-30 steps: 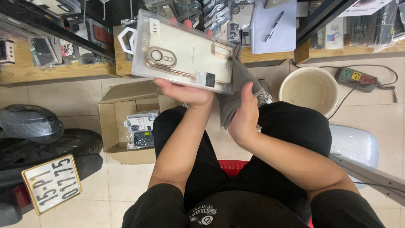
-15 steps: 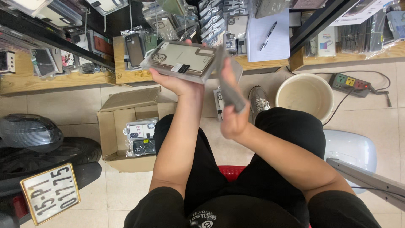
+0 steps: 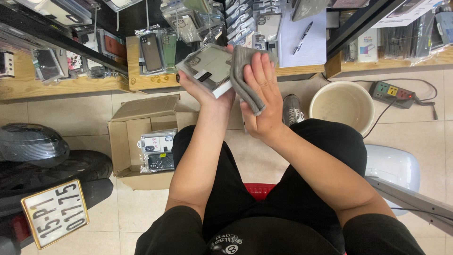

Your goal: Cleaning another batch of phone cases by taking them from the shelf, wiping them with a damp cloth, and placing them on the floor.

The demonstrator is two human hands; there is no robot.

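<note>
**Packaged phone case held up and pressed with a grey cloth**

The packaged phone case (image 3: 207, 68), a flat clear-wrapped box with a greenish case inside, is held up at chest height over the person's lap, tilted with its face toward the camera. The left hand (image 3: 203, 92) grips it from below, thumb along the near edge and fingers wrapped behind. The right hand (image 3: 262, 94) has its palm open and fingers nearly straight, pressing a folded grey cloth (image 3: 245, 78) against the right edge of the package; the cloth drapes across the palm and hangs down toward the wrist.

The person sits on a red stool (image 3: 257, 190), wearing black shorts, with a grey sneaker (image 3: 292, 109) showing past the knee on the tiled floor (image 3: 71, 111).

Just left of the left knee stands an open cardboard box (image 3: 141, 137) holding more packaged phone cases (image 3: 158, 150). Right of the right knee is a cream plastic bucket (image 3: 343, 105), and beyond it a power strip (image 3: 394, 93) with its cable on the floor.

Ahead runs a low wooden shelf (image 3: 141, 81) stacked with hanging and lying phone cases, and a sheet of paper (image 3: 304, 38) with a pen (image 3: 302, 38) on it. At far left are a dark helmet (image 3: 30, 144) and the rear of a motorbike with a licence plate (image 3: 54, 212).
</note>
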